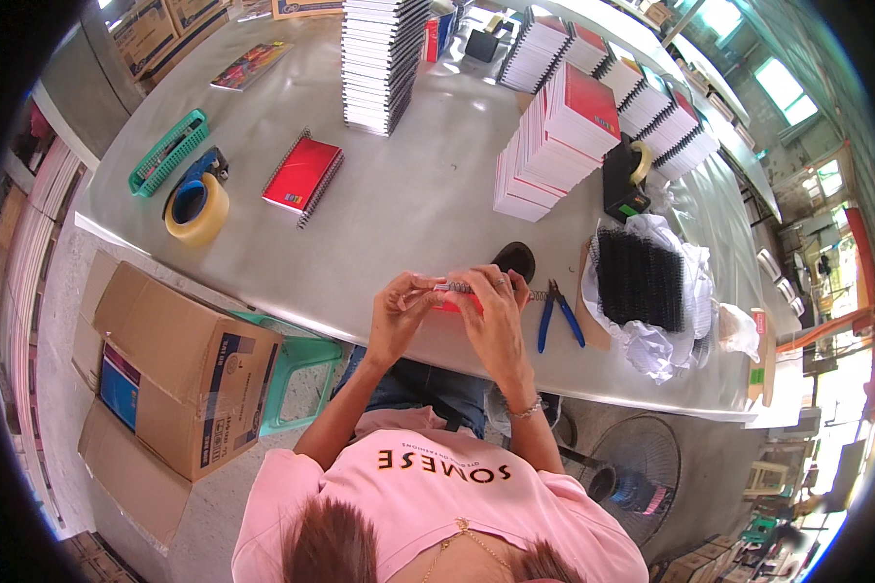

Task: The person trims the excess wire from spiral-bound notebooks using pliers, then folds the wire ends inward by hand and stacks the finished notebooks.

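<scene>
Both hands, left [399,309] and right [491,313], pinch my red notebook [454,297], its wire spine running crosswise, pliers [557,313] just right.

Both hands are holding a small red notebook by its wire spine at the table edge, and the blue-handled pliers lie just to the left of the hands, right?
Not quite. The head view shows the pliers lying to the right of the hands, not the left. The rest holds: the left hand and right hand hold the small red notebook at the table edge.
</scene>
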{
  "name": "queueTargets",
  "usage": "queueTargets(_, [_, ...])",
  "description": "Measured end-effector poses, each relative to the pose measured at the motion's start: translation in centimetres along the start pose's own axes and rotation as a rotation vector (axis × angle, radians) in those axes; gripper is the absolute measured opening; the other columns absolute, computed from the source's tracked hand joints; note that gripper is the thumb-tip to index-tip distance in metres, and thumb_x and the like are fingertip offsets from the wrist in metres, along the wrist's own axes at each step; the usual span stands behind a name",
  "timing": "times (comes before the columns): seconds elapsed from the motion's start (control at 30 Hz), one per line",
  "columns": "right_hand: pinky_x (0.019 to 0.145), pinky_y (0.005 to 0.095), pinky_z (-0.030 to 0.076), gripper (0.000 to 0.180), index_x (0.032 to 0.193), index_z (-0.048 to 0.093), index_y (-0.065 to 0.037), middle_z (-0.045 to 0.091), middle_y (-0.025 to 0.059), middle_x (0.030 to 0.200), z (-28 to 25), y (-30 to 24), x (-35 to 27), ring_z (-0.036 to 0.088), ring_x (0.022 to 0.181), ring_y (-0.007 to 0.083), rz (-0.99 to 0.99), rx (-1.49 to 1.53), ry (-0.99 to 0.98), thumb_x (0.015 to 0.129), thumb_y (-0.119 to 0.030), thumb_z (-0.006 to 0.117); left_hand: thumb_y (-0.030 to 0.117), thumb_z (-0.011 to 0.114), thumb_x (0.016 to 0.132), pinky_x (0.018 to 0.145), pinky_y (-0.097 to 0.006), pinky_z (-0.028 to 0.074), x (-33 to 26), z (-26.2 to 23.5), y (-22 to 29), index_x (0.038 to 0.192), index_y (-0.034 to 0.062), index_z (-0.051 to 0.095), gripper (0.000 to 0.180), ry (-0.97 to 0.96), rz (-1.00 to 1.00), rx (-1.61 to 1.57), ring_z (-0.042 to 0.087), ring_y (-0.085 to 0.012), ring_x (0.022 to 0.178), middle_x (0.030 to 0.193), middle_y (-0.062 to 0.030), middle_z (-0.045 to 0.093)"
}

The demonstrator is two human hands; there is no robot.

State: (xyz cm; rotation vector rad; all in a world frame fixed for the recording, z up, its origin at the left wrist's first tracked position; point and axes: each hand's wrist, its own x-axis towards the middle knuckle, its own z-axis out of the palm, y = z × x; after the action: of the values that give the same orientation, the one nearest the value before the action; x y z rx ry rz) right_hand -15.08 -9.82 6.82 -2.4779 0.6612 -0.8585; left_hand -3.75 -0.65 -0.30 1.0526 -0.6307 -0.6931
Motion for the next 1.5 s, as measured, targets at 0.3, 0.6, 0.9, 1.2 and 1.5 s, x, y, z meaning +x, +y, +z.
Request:
queueTargets(0.3, [0.103,0.0431,0.029,0.012,0.096,0.066,-0.009,0.061,0.0063,0.097,0.1,0.1,0.0,0.057,0.098,0.0245,-0.004,0.000,-0.036,0.088,-0.016,0.065,0.001,0.067,0.089,0.086,-0.028,0.051,0.0,-0.3,-0.7,0.101,0.0008,0.062,0.013,0.003,0.004,-0.045,0.062,-0.0107,0.090,0.098,-0.0051,0.065])
queueTargets(0.6, [0.104,0.0474,0.027,0.025,0.118,0.061,-0.011,0.056,0.0112,0.115,-1.1,0.2,-0.3,0.050,0.112,0.0276,0.032,-0.086,0.093,0.094,-0.018,0.058,0.003,0.067,0.089,0.092,-0.031,0.050,-0.1,0.1,0.0,0.105,0.0037,0.064,0.016,-0.003,0.046,0.076,0.061,-0.0130,0.094,0.100,-0.0062,0.065])
queueTargets(0.9, [0.105,0.0589,0.022,0.066,0.146,0.035,-0.012,0.040,0.0228,0.142,-2.4,8.1,-7.6,0.036,0.128,0.0428,0.555,-0.388,0.144,0.093,-0.041,0.059,0.008,0.067,0.087,0.086,-0.032,0.049,-0.2,1.4,1.7,0.108,0.0047,0.069,0.021,-0.034,0.138,0.282,0.064,-0.0227,0.093,0.101,-0.0106,0.066])
queueTargets(1.2, [0.109,0.0597,0.016,0.073,0.149,0.032,-0.013,0.036,0.0251,0.146,-2.7,9.6,-8.9,0.029,0.134,0.0457,0.636,-0.426,0.055,0.089,-0.040,0.063,0.009,0.069,0.086,0.085,-0.032,0.050,0.0,0.5,1.3,0.101,0.0013,0.067,0.017,-0.004,0.239,0.507,0.066,-0.0232,0.092,0.096,-0.0122,0.069])
queueTargets(1.5, [0.107,0.0475,0.032,0.056,0.143,0.041,-0.007,0.044,0.0157,0.141,-4.8,10.6,-8.5,0.041,0.128,0.0310,0.557,-0.005,0.372,0.095,-0.031,0.056,0.009,0.070,0.086,0.081,-0.031,0.052,0.1,1.5,1.7,0.105,0.0035,0.066,0.020,-0.053,0.069,0.448,0.068,-0.0224,0.088,0.101,-0.0135,0.070])
